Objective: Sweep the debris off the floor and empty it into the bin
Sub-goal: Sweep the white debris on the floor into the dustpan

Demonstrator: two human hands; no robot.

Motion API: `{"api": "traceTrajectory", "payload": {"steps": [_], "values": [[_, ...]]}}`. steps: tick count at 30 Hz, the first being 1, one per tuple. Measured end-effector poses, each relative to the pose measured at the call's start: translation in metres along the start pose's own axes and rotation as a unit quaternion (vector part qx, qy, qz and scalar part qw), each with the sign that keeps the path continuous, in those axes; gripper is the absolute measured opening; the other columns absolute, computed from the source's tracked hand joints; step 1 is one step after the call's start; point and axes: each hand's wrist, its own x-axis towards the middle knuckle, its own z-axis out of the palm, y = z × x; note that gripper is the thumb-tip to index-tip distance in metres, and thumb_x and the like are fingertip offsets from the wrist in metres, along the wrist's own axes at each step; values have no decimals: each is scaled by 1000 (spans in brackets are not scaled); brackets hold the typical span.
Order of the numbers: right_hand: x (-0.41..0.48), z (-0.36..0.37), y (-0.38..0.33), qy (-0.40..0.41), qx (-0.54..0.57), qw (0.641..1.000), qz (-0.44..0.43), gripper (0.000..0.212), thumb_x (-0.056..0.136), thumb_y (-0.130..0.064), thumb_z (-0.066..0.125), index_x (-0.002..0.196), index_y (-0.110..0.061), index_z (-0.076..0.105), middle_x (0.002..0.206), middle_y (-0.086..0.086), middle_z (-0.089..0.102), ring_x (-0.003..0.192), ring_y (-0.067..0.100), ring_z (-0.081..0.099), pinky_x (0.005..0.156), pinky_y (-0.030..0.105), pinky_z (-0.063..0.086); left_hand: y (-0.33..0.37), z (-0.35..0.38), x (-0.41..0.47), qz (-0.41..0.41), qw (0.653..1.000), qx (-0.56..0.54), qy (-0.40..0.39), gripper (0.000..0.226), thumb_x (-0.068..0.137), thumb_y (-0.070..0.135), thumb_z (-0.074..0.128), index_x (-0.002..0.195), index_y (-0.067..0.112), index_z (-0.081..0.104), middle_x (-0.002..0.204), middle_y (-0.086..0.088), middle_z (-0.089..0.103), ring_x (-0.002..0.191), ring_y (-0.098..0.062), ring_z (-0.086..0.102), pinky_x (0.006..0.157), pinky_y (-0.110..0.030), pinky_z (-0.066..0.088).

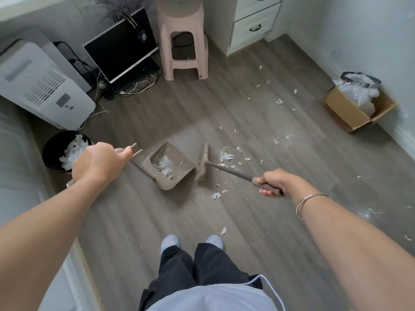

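My left hand point(100, 162) grips the top of the long handle of a beige dustpan point(177, 176), which rests on the grey wood floor with white paper scraps inside. My right hand point(272, 182) holds the handle of a beige broom point(202, 163); its bristle head stands at the pan's open right edge. White scraps and powder point(226, 156) lie scattered to the right of the broom and further back. A round black bin point(50, 153) with white scraps in it sits at the left, just behind my left hand.
A pink plastic stool point(183, 39), a monitor point(121, 46) with loose cables and a white appliance point(38, 86) stand at the back left. White drawers point(253, 25) are at the back. A cardboard box point(357, 111) with plastic bags sits by the right wall. My feet point(192, 242) are below.
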Motion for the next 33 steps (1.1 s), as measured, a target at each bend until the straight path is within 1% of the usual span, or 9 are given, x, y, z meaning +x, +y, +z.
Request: {"api": "traceTrajectory", "payload": {"steps": [2, 6, 8, 13, 20, 22, 26, 29, 33], "values": [[6, 8, 0, -16, 1, 1000, 2, 20, 97, -3, 47, 77, -5, 49, 56, 11, 57, 21, 10, 47, 28, 11, 35, -1, 1, -1, 0, 1000, 5, 0, 52, 87, 57, 50, 70, 9, 61, 70, -10, 56, 71, -33, 56, 65, -33, 44], [18, 18, 3, -5, -2, 1000, 11, 3, 94, -6, 55, 97, -6, 55, 70, 13, 55, 21, 11, 48, 27, 11, 35, -1, 1, -2, 3, 1000, 13, -1, 51, 87, 57, 50, 67, 11, 60, 68, -8, 56, 68, -32, 56, 64, -32, 46], [25, 18, 10, 19, 5, 1000, 11, 13, 92, -6, 56, 105, -9, 57, 68, 12, 55, 21, 10, 48, 28, 11, 35, -1, 1, -3, 6, 1000, 18, -5, 50, 86, 57, 51, 65, 12, 59, 68, -8, 56, 68, -32, 57, 64, -32, 45], [23, 15, 18, 36, 61, 997, 15, 18, 94, -9, 55, 111, -8, 57, 63, 12, 51, 18, 8, 38, 28, 9, 33, 1, 3, -4, 26, 999, 25, -19, 48, 87, 58, 51, 58, 20, 53, 69, -9, 56, 71, -34, 57, 65, -33, 44], [-4, 16, 40, 51, 169, 984, 34, 35, 93, -18, 62, 121, 2, 54, 71, 12, 57, 33, 9, 46, 29, 11, 36, -2, -3, 10, 68, 997, 4, -38, 47, 87, 58, 51, 56, 23, 48, 77, -12, 59, 77, -34, 57, 75, -36, 48], [-14, 23, 40, 70, 180, 981, 38, 29, 95, -17, 59, 117, 1, 55, 71, 12, 57, 33, 9, 45, 28, 11, 36, 0, -5, 21, 90, 995, -2, -40, 46, 87, 56, 52, 55, 24, 46, 77, -12, 60, 78, -34, 58, 75, -36, 49], [-46, 54, 40, 128, 200, 970, 52, 12, 95, -15, 58, 92, -4, 56, 65, 10, 53, 21, 6, 40, 28, 9, 33, -3, -17, 50, 165, 985, 11, -50, 46, 87, 56, 52, 55, 24, 47, 75, -9, 60, 75, -33, 58, 70, -33, 43], [-70, 85, 46, 174, 223, 956, 76, 19, 94, -9, 56, 76, -7, 49, 65, 11, 50, 16, 7, 37, 27, 8, 33, -5, -29, 74, 236, 970, 20, -54, 47, 86, 56, 52, 55, 21, 49, 78, -10, 63, 75, -33, 60, 73, -34, 47], [-88, 128, 59, 242, 181, 943, 140, 6, 90, -4, 54, 85, -1, 56, 64, 15, 54, 16, 13, 41, 29, 14, 38, -5, -41, 104, 307, 949, 33, -62, 46, 86, 57, 51, 63, 17, 57, 77, -10, 61, 74, -33, 58, 73, -34, 45]]}}
